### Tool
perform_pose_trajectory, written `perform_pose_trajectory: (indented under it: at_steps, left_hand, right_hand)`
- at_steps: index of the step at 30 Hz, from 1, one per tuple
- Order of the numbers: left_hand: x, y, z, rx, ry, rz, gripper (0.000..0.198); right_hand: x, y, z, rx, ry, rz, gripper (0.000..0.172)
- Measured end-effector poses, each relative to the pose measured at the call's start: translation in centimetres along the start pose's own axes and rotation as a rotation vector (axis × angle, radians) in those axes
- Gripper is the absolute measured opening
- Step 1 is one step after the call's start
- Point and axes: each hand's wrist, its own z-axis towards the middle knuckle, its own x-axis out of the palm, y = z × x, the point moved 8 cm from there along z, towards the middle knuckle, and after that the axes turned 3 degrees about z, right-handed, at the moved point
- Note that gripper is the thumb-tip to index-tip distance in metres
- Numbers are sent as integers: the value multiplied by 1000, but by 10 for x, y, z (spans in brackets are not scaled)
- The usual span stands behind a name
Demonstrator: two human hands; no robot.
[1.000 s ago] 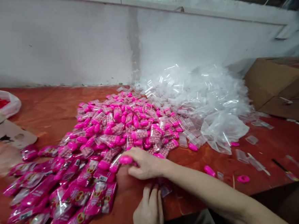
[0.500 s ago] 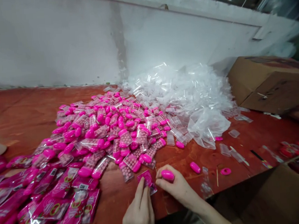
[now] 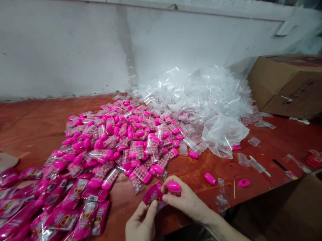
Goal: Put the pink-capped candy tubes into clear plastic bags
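My left hand (image 3: pixel 139 228) pinches a small pink printed packet (image 3: pixel 153 194) near the table's front edge. My right hand (image 3: pixel 183 201) is closed round a clear tube of pink beads with a pink cap (image 3: pixel 173 186), held right beside the packet's open end. Just beyond the hands lies a heap of pink-capped bead tubes (image 3: pixel 123 137). Filled pink packets (image 3: pixel 60 215) are spread at the front left.
A mound of clear plastic bags (image 3: pixel 203 99) lies behind the tubes at the white wall. A cardboard box (image 3: pixel 293 85) stands at the far right, another box (image 3: pixel 289 214) at the near right. Loose pink caps (image 3: pixel 209 178) and bits dot the red table (image 3: pixel 34 125).
My right hand has drawn back from the heap with a pink-capped tube to the table's front edge. My left hand has lifted the packet up to meet it. The camera has swung right.
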Motion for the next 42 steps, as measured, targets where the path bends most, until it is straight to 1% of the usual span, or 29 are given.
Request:
perform_pose_trajectory:
  at_steps: [1, 3, 6, 9, 13, 16, 19, 20, 21, 23, 25, 27, 31, 36, 39, 42]
  left_hand:
    - [-1, 8, 2, -65, -14, -43, 48]
    - [-2, 19, 5, -119, -42, -89, 52]
    - [0, 28, 7, -118, -59, -118, 59]
    - [6, 33, 6, -148, -36, -137, 60]
    - [14, 28, -1, -187, 32, -157, 56]
    - [14, 21, -6, -196, 57, -163, 52]
    - [8, 13, -7, -198, 27, -160, 56]
    - [6, 10, -7, -199, 15, -164, 57]
    - [5, 7, -8, -202, 5, -176, 59]
    - [2, 1, -8, -204, -20, -219, 59]
    - [-1, 0, -7, -212, -54, -273, 59]
    - [-1, 4, -6, -241, -59, -306, 58]
    - [8, 18, -5, -294, 12, -307, 60]
    - [12, 22, -6, -288, 6, -319, 62]
    - [18, 19, -6, -265, 64, -313, 63]
    - [23, 14, -8, -248, 152, -263, 62]
  right_hand:
    - [1, -2, 0, 2, -13, 31, 34]
    - [4, -5, 1, -5, -53, 57, 39]
    - [5, -7, 2, -33, -121, 18, 37]
    - [4, -11, 2, -29, -151, 5, 36]
    - [2, -6, 2, -69, -174, -75, 31]
    - [4, -5, 3, -27, -128, -105, 30]
    - [3, -16, 4, 98, -69, -6, 45]
    - [1, -21, 3, 132, -62, 52, 48]
    - [-1, -25, 2, 154, -58, 110, 46]
    - [-4, -29, -3, 151, -72, 180, 36]
    - [-5, -29, -8, 113, -91, 170, 32]
    - [-2, -30, -12, 81, -112, 138, 36]
    - [8, -41, -15, 73, -122, 101, 53]
    - [14, -53, -14, 74, -112, 88, 73]
    - [17, -48, -16, 123, -74, 94, 81]
    - [21, -38, -18, 188, 4, 93, 82]
